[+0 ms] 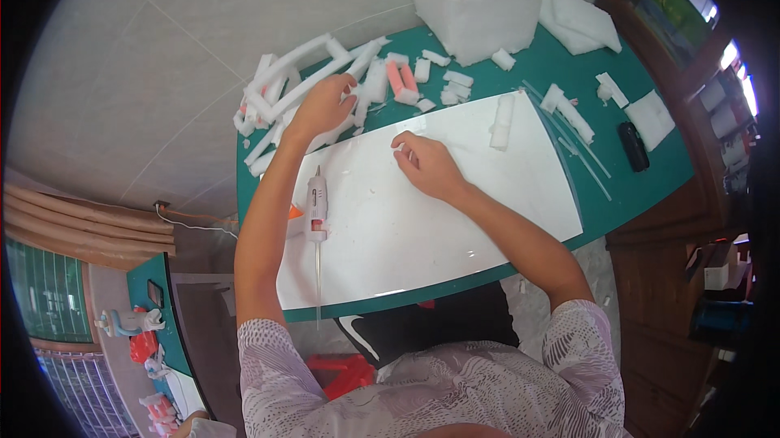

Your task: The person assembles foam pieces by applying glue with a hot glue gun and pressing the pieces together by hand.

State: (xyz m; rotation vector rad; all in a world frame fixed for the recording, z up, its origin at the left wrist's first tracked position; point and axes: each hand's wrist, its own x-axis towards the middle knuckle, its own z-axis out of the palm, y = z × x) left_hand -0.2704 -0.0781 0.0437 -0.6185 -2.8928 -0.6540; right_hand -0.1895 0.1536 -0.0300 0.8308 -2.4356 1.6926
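My left hand (325, 105) reaches over a pile of white foam pieces at the far left of the table. Its fingers are bent and parted beside a foam strip (374, 83), and I see nothing held in them. Just above the white board (382, 227), my right hand (431, 166) is loosely curled, with a gap between thumb and forefinger and no object showing there. A glue gun (317, 204) with a clear glue stick out of its back lies on the board's left part. A foam frame (301, 92) stands behind my left hand, which hides some pieces.
A large white foam box (479, 11) stands at the back of the green table (642, 145). Foam sheets (578, 22), clear glue sticks (581, 145) and a black case (634, 146) lie at the right. A foam block (502, 122) rests on the board. An orange object (294, 212) sits near the glue gun.
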